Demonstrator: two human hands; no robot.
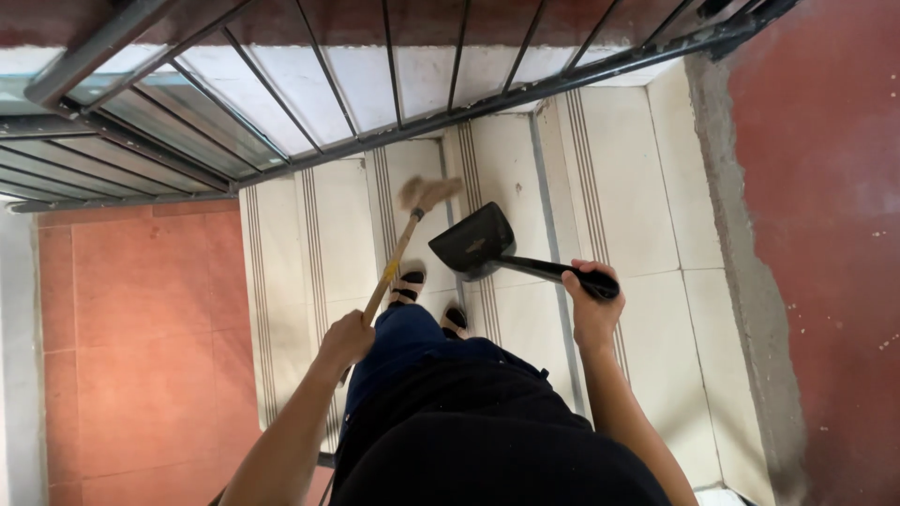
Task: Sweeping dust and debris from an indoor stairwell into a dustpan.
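Note:
I look straight down a tiled staircase. My left hand [345, 335] grips the yellow-and-tan handle of a broom [398, 253], whose straw head rests on a step farther down. My right hand [591, 298] is closed around the black handle of a dustpan [473, 244], held in the air with its scoop tilted towards the broom head. Between my hands, my two sandalled feet [427, 300] stand on a step, below my dark trousers.
Pale tiled steps [609, 169] with grooved anti-slip strips descend ahead. A dark metal railing [394, 103] crosses above and to the left. A red-painted wall [825, 234] with a rough grey edge runs along the right. Red floor tiles [141, 328] lie lower left.

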